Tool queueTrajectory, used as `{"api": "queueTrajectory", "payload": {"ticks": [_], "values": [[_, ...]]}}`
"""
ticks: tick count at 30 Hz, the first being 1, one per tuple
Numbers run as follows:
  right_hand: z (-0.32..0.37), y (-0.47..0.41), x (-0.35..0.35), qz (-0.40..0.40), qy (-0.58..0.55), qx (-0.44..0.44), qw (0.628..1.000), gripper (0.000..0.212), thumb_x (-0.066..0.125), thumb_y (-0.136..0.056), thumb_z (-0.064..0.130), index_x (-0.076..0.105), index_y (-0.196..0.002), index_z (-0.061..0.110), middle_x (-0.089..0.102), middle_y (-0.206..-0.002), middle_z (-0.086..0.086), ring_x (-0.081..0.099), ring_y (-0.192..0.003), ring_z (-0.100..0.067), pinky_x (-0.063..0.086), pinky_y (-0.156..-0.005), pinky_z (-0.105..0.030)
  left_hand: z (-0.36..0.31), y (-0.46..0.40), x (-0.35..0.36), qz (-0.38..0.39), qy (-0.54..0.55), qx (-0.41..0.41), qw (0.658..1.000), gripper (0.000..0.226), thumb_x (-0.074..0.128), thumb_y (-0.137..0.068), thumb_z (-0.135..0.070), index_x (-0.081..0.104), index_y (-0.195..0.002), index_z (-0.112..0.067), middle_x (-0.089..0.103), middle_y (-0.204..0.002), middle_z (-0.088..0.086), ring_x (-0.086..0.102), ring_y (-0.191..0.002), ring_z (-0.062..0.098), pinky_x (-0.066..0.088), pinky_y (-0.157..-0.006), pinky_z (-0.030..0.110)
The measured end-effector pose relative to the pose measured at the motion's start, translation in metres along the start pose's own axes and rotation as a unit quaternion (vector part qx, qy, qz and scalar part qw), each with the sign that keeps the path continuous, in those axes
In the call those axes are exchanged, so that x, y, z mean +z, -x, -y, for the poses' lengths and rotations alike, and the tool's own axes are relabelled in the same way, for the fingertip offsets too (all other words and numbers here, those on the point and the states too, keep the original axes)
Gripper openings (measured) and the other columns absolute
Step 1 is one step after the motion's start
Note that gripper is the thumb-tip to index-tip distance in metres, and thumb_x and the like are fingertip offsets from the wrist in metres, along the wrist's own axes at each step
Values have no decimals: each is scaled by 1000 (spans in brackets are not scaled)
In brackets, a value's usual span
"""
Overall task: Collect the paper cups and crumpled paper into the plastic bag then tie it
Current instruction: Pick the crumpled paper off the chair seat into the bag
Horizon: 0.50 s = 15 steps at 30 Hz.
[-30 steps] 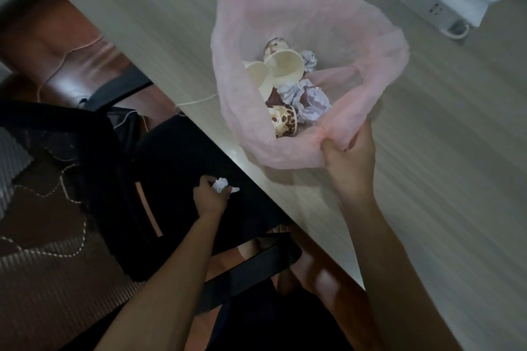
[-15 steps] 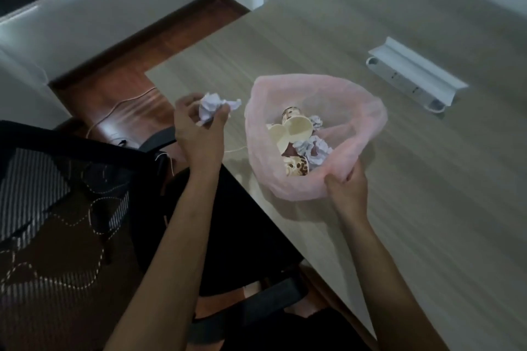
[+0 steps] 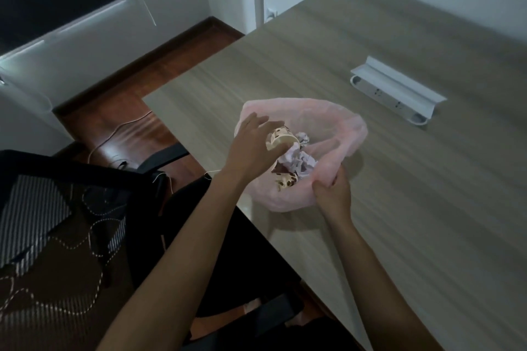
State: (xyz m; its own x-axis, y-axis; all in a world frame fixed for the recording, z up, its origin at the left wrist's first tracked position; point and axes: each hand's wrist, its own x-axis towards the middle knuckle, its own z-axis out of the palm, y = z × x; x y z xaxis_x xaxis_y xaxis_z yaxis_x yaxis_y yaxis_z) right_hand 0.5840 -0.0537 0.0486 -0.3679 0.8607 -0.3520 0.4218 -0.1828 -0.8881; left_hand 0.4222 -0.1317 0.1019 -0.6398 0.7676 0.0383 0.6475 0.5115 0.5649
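Pink bag [image 3: 336, 122] sits open on the table [image 3: 399, 208] near its left edge, mouth up. Inside: paper cups [image 3: 281, 138], one patterned cup near the bottom [image 3: 286, 181], and crumpled paper [image 3: 296, 162] in the middle. Left hand [image 3: 251, 151] is over the bag's left rim, fingers straight and spread, holding nothing visible. Right hand [image 3: 332, 192] pinches the near rim of the bag, fingers curled round the plastic. White power strip [image 3: 396, 97] lies far right on the table, well apart from the bag. Black chair [image 3: 71, 222] at near left
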Motion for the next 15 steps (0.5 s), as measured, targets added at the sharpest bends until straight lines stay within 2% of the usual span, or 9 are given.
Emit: {"api": "queueTrajectory", "payload": {"ticks": [2, 5, 9, 15], "values": [[3, -9, -1, -16, -10, -1, 1000, 64, 56, -78, 2, 47, -139, 22, 62, -123, 0, 59, -108, -19, 44, -85, -25, 6, 6, -9, -17, -5, -11, 1000, 50, 60, -88, -52, 56, -134, -31, 44, -149, 1, 22, -146, 19, 22, -114, 34], [6, -18, -4, -52, -17, 0, 998, 65, 59, -80, 6, 44, -141, 23, 61, -128, -1, 59, -110, -20, 43, -88, -25, 19, 16, -24, -23, -35, -24, 999, 51, 58, -91, -50, 53, -137, -29, 44, -149, 1, 24, -145, 20, 23, -114, 35], [7, -6, -2, -91, -20, 17, 995, 66, 64, -81, 14, 41, -143, 20, 58, -135, -5, 57, -119, -26, 38, -88, -22, 35, 33, -41, -32, -42, -23, 998, 50, 59, -92, -45, 54, -136, -24, 51, -141, 3, 39, -135, 21, 30, -110, 35], [12, 29, 14, -125, -11, 6, 992, 85, 67, -77, 23, 27, -151, 17, 41, -150, -8, 42, -135, -27, 36, -111, -37, 35, 45, -41, 25, -20, -4, 999, 51, 60, -92, -43, 51, -139, -25, 48, -143, 6, 40, -135, 22, 31, -110, 34]]}}
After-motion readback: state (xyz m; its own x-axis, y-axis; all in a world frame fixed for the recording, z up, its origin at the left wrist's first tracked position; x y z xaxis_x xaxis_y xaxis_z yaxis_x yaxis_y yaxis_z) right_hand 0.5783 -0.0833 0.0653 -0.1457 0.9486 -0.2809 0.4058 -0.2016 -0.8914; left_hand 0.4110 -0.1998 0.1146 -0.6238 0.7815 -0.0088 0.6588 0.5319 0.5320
